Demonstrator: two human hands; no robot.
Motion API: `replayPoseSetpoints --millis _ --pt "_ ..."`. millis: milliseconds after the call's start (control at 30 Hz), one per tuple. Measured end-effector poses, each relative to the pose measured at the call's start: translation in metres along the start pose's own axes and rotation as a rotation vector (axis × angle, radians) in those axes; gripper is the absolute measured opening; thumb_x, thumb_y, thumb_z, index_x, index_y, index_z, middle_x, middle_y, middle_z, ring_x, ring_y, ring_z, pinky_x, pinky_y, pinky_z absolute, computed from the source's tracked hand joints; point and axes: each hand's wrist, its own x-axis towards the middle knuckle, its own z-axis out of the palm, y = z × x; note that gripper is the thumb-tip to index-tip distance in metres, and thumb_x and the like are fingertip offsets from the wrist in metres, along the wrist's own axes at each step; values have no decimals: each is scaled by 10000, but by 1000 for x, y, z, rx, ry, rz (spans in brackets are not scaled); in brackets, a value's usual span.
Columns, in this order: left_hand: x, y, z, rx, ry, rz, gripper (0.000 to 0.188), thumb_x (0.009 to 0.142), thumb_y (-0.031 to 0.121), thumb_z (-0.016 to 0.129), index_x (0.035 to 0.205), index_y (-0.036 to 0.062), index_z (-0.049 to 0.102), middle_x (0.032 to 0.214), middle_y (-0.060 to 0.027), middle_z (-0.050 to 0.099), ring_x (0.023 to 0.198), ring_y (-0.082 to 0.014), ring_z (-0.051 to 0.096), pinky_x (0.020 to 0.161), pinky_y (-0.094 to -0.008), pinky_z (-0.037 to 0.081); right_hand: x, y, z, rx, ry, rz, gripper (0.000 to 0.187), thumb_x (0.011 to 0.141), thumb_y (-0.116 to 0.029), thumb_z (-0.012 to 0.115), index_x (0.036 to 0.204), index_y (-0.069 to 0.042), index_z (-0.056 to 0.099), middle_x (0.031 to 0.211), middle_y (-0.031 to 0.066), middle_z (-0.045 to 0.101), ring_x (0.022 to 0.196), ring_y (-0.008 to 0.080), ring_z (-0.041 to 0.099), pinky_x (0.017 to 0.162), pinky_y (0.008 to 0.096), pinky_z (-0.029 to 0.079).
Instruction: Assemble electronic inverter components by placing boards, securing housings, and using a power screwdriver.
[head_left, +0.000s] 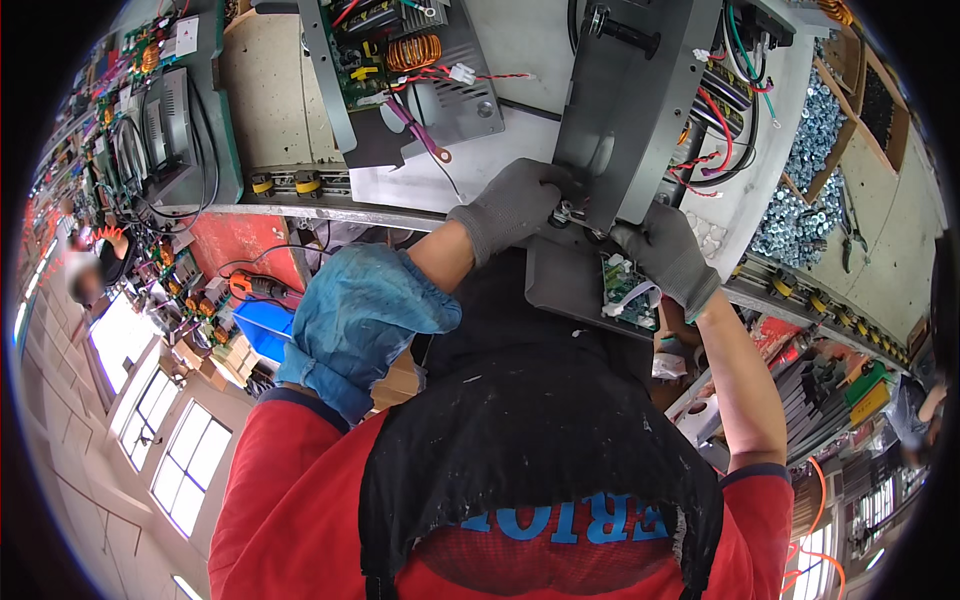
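Observation:
A dark grey bent metal housing [635, 115] stands in front of me on the bench, its near end between my hands. My left hand [520, 205], in a grey glove, has its fingers curled at the housing's lower left corner, beside small shiny metal fittings [563, 213]. What those fingers grip is hidden. My right hand [670, 250], gloved alike, is closed at the lower right corner, thumb by the edge. Below, a flat grey panel [560, 280] juts over the bench edge with a green circuit board [628, 305] and a white ribbon cable [636, 296] on it.
Another open unit [425, 90] with a copper coil and loose wires lies left. Right are heaps of screws [800, 190], wooden dividers [830, 140] and pliers [852, 232]. A roller rail [300, 185] runs along the bench. A blue bin [264, 328] sits lower left.

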Motion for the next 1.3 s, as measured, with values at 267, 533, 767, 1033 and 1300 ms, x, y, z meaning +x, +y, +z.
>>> replayPoseSetpoints --millis 267,533,767,1033,1300 --pt "7 3 0 -117 7 -68 363 811 60 457 1072 -62 677 1028 -162 697 944 -202 654 874 -320 511 12 5 -1 -164 -45 -70 253 834 -103 656 1083 -75 690 913 188 677 822 363 654 745 415 525" --pt "13 3 6 -107 112 -80 314 795 5 465 1037 -43 660 995 -131 687 948 -203 643 876 -315 497 17 9 -5 -55 -36 -159 183 838 -90 631 1005 -35 680 912 174 686 839 368 656 739 399 527" --pt "0 8 -2 -231 42 -121 327 826 42 484 1100 -40 644 1021 -108 670 926 -171 620 830 -298 502 21 -1 -13 -288 -94 -214 251 802 -107 664 1049 -78 695 1011 173 671 1009 352 613 904 438 491" --pt "4 -4 2 -397 93 -188 356 854 80 504 1161 -46 633 1037 -107 667 917 -160 615 816 -287 504 32 1 -14 -316 -169 -215 223 820 -119 663 1034 -62 692 952 190 669 923 371 627 837 444 504" --pt "16 2 3 -208 197 -109 328 875 109 518 1138 -44 642 972 -110 680 851 -162 626 761 -307 515 32 11 -8 61 -112 -75 223 843 -80 650 1058 -41 694 919 187 674 877 337 656 809 389 516"
